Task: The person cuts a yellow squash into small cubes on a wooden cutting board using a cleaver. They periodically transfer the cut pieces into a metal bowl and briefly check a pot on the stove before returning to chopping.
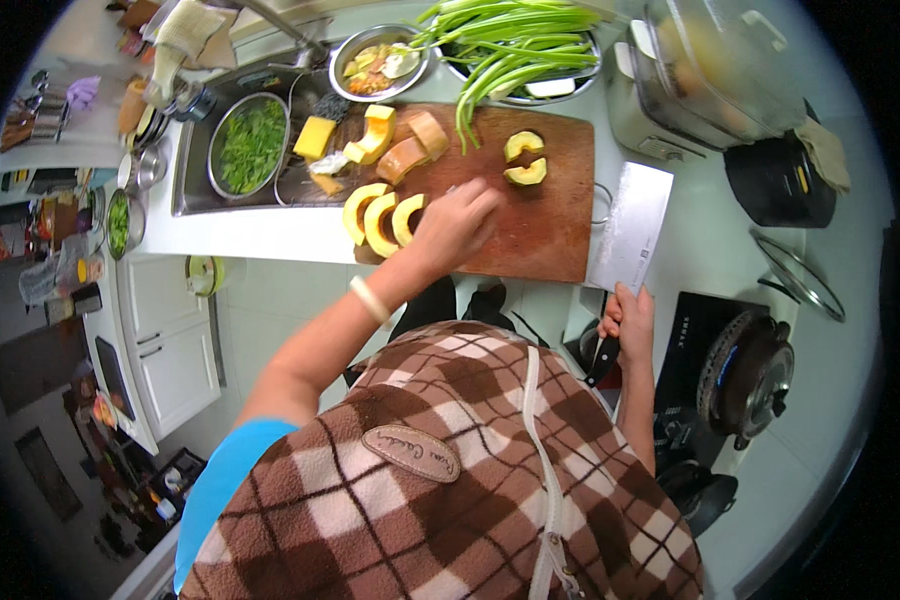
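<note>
My right hand [630,319] grips the black handle of a wide-bladed cleaver [630,225]. Its blade is tilted up beside the right edge of a wooden cutting board [487,247]. Over the middle of the board is my left hand [461,221], slightly blurred, fingers bent; whether anything is inside them is hidden. Just left of that hand lie several curved pumpkin slices [380,223] with yellow flesh. Two smaller pumpkin pieces [525,171] sit near the board's right side. Thicker pumpkin chunks [412,146], some showing orange rind, rest along the back left beside the sink.
A metal sink [184,176] holds a colander of leafy greens [251,142]. Behind the board stand a metal bowl of scraps [379,64] and a pile of green stalks [517,49]. A food steamer [667,82] and a lidded pot [750,379] on a cooktop are at right.
</note>
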Available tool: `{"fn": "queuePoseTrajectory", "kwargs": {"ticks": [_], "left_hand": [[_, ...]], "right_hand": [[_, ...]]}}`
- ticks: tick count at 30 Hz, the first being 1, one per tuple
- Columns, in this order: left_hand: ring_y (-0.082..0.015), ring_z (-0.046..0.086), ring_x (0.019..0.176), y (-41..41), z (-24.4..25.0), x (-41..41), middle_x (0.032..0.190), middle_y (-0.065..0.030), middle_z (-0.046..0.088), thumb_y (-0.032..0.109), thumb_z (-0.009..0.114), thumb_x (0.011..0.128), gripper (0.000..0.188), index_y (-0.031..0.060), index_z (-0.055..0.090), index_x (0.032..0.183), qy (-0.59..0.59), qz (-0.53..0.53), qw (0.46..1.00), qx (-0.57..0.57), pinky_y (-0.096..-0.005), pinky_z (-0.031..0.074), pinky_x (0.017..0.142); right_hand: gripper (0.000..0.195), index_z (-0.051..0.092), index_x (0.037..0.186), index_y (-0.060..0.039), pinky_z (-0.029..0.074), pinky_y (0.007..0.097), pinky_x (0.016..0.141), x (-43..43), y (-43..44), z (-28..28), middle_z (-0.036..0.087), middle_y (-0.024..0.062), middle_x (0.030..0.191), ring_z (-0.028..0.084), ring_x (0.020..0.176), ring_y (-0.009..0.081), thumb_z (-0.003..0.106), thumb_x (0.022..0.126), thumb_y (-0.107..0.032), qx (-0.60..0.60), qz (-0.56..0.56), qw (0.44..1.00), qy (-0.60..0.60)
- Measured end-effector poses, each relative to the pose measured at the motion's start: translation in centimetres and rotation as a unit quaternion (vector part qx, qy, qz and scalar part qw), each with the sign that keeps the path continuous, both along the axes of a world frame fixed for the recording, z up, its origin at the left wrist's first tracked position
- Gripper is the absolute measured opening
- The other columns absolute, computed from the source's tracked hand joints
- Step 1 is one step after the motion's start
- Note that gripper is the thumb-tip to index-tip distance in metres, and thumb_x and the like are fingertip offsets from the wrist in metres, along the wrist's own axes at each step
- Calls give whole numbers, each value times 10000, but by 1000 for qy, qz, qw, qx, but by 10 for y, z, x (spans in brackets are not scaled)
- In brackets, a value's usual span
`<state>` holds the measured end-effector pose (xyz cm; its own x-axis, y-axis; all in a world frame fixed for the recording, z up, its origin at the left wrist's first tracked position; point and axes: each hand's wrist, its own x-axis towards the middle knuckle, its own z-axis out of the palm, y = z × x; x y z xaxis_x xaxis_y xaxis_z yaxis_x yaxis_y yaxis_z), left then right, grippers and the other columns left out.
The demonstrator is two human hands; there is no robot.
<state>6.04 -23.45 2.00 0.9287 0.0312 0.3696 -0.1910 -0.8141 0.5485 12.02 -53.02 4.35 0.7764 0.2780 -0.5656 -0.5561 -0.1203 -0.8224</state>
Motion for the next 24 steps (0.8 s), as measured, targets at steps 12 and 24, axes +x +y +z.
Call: {"fn": "queuePoseTrajectory", "kwargs": {"ticks": [12,24], "left_hand": [[-271,613,777,46,-14,-66,783,-95,625,318,729,693,293,83,639,843,226,301,907,192,-388,383,725],[-276,561,896,1,-45,-3,884,-89,571,181,705,690,265,80,591,907,102,60,979,165,-400,415,762]], "right_hand": [[146,427,908,-71,393,257,412,9,34,11,379,-16,598,348,403,67,461,964,-201,19,136,990,10],[204,487,1046,-17,451,467,531,-18,26,-5,580,223,653,584,575,387,462,946,-194,-184,276,913,-238]]}}
